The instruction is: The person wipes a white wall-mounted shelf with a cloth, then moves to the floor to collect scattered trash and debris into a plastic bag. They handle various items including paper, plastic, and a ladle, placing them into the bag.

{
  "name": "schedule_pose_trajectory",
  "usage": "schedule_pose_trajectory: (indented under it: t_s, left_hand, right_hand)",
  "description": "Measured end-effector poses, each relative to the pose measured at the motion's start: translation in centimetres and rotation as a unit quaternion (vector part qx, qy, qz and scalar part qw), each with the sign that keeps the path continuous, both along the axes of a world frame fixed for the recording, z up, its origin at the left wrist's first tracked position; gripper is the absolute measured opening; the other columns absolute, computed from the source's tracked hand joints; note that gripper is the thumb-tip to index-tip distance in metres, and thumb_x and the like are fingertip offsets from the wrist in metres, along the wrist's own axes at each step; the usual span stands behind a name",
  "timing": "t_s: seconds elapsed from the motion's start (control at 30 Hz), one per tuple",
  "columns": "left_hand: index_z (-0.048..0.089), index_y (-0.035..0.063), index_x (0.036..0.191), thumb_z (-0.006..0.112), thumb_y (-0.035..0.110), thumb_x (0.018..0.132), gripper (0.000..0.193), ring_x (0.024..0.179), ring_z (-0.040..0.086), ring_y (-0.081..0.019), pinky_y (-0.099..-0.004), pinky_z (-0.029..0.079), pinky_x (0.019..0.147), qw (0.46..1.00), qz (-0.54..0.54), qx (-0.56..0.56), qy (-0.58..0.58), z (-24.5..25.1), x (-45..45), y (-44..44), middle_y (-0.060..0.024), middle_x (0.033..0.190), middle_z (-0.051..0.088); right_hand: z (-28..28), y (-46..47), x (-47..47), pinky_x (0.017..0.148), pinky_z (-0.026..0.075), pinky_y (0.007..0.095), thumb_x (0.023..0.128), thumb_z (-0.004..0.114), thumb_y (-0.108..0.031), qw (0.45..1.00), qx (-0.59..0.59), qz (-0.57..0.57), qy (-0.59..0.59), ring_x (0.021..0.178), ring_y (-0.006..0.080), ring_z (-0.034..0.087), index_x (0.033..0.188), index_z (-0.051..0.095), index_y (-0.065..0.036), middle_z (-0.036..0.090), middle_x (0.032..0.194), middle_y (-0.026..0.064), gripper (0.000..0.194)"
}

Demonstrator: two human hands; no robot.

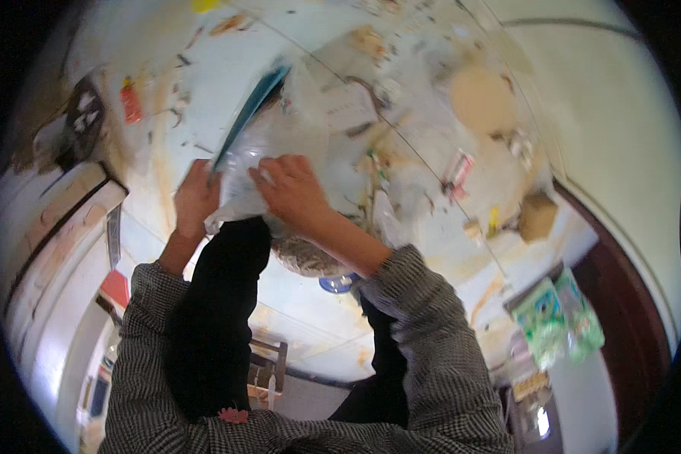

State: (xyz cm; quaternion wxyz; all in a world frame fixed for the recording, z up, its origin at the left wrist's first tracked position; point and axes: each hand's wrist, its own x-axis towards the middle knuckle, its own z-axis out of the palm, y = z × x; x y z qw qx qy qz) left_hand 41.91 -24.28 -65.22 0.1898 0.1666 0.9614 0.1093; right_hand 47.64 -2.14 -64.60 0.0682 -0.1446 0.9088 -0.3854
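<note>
A clear plastic bag (286,133) spreads before me over my knee, blurred in places. My left hand (197,196) is closed at its left edge, by the lower end of a long curved teal piece (249,110). Whether that piece is inside the bag or behind it, I cannot tell. My right hand (292,190) has its fingers bent and pinches the plastic a short way to the right. Below my right wrist, partly hidden by the forearm, is a round mass of brownish material (309,258), beside a blue-and-white round object (336,284).
Scraps litter the pale tiled floor (318,318). A red packet (130,103) lies at left, a pink-and-white packet (459,170) at right. Further right are a small cardboard box (538,217) and green plastic packages (556,318). A wooden stool (269,363) shows between my legs.
</note>
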Motion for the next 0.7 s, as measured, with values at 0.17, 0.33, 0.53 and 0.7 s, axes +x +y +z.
schedule_pose_trajectory:
  t_s: [0.17, 0.33, 0.53, 0.7]
  left_hand:
    - [0.056, 0.0067, 0.109, 0.057, 0.019, 0.085, 0.027, 0.087, 0.059, -0.0350, -0.0403, 0.049, 0.073, 0.999, -0.003, 0.005, 0.046, -4.5, -3.7, -8.6, -0.0143, 0.096, 0.058]
    - [0.051, 0.0001, 0.117, 0.046, 0.030, 0.093, 0.038, 0.101, 0.056, -0.0290, -0.0378, 0.045, 0.090, 0.696, 0.428, 0.472, -0.330, -8.9, -3.1, -12.7, -0.0168, 0.112, 0.057]
    - [0.052, -0.0006, 0.118, 0.051, 0.025, 0.089, 0.039, 0.099, 0.057, -0.0260, -0.0353, 0.045, 0.089, 0.910, 0.267, 0.201, -0.247, -8.1, -1.8, -11.3, -0.0159, 0.111, 0.059]
    - [0.059, -0.0018, 0.111, 0.061, 0.015, 0.081, 0.034, 0.090, 0.060, -0.0240, -0.0333, 0.049, 0.080, 0.957, 0.212, 0.080, -0.180, -6.0, -0.4, -9.8, -0.0143, 0.104, 0.063]
  right_hand:
    - [0.2, -1.2, 7.3, 0.072, 0.039, 0.0373, 0.074, 0.058, -0.014, 0.997, -0.072, 0.017, 0.017, 0.081, 0.0229, 0.053, 0.077, 0.060, -0.011, 0.048, 0.073, 0.0050, 0.005]
    - [-2.7, 5.4, 14.8, 0.085, 0.041, 0.0471, 0.067, 0.074, -0.040, 0.880, 0.154, -0.255, -0.369, 0.111, 0.0343, 0.045, 0.121, 0.051, -0.015, 0.048, 0.120, 0.0143, 0.064]
    - [-10.6, 7.3, 17.1, 0.092, 0.032, 0.0648, 0.056, 0.083, -0.048, 0.712, 0.192, -0.502, -0.453, 0.132, 0.0479, 0.018, 0.147, 0.013, -0.021, 0.014, 0.148, 0.0206, 0.117]
    - [-16.9, 3.0, 18.8, 0.079, 0.040, 0.0566, 0.059, 0.081, -0.035, 0.790, 0.287, -0.463, -0.282, 0.112, 0.0384, 0.043, 0.124, 0.045, -0.015, 0.044, 0.123, 0.0138, 0.076]
